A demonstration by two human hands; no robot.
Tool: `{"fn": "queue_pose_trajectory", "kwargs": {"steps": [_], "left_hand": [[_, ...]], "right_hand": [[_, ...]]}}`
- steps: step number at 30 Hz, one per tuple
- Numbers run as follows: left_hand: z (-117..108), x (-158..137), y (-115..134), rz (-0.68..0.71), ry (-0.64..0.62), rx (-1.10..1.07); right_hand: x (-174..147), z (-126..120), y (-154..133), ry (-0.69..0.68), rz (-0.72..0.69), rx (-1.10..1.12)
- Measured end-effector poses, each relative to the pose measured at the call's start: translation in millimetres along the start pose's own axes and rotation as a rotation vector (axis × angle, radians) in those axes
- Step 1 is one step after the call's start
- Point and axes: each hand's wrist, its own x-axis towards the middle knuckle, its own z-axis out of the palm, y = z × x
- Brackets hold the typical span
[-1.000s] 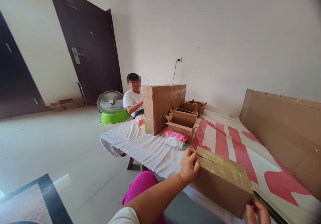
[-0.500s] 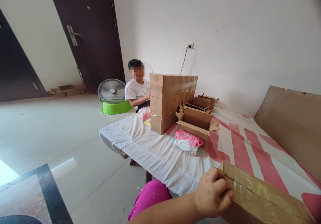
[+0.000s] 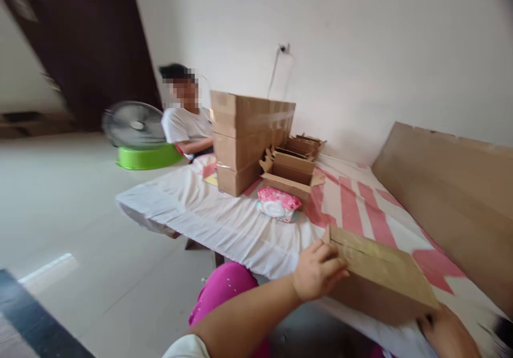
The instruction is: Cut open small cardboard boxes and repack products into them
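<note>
Change over the last half second: the right hand (image 3: pixel 452 331) and the far end of the taped box (image 3: pixel 385 264) are back in view. Box now appears braced at both ends, which should help control its turning. Left hand (image 3: pixel 318 270) holds the left end, fingers curled at the top edge by the seam. Right grip meets the opposite end; blurred, so closure cannot be told. Box lies between the hands at the desk's (image 3: pixel 224 224) near edge.
</note>
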Motion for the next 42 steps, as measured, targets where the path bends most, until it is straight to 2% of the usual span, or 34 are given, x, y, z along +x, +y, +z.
{"fn": "queue_pose_trajectory", "kwargs": {"steps": [1,3,5,7,9,11,14,16,21,24,28,38,42], "left_hand": [[0.0,-0.8,1.1,-0.011,-0.011,0.002],[0.3,-1.6,1.6,-0.009,-0.002,0.013],[0.8,-1.5,0.8,0.025,0.027,0.016],[0.8,-0.8,0.5,0.05,0.051,0.016],[0.1,0.0,1.2,0.057,0.056,0.019],[-0.7,0.6,1.9,0.062,0.051,0.022],[-1.0,1.2,1.8,0.061,0.055,0.034],[-0.6,1.3,1.2,0.061,0.062,0.041],[-0.1,0.5,0.0,0.061,0.06,0.047],[-0.1,-0.1,-0.9,0.067,0.064,0.039],[-0.3,-0.4,-2.1,0.071,0.059,0.033],[-1.1,0.6,-2.8,0.059,0.037,0.054],[0.4,0.3,-4.2,0.064,0.037,0.055]], "right_hand": [[5.0,-8.9,3.0,-0.096,-0.043,-0.008],[15.8,-30.1,2.7,-0.026,-0.026,-0.088],[27.7,-53.3,-9.5,0.053,-0.045,-0.139],[38.8,-75.6,-34.0,0.107,-0.129,-0.17],[47.1,-94.4,-67.5,0.111,-0.286,-0.167],[51.9,-106.7,-104.8,0.048,-0.443,-0.136],[55.1,-109.6,-156.9,-0.163,-0.638,-0.157],[57.2,-102.6,-184.2,-0.244,-0.741,-0.231],[65.2,-76.2,-224.1,-0.262,-0.974,-0.419],[68.1,-66.4,-237.2,-0.271,-1.039,-0.498],[67.9,-63.6,-245.8,-0.312,-1.054,-0.568],[70.2,-88.0,-226.5,-0.372,-1.013,-0.64],[69.4,-90.4,-229.6,-0.353,-1.005,-0.61]]}}
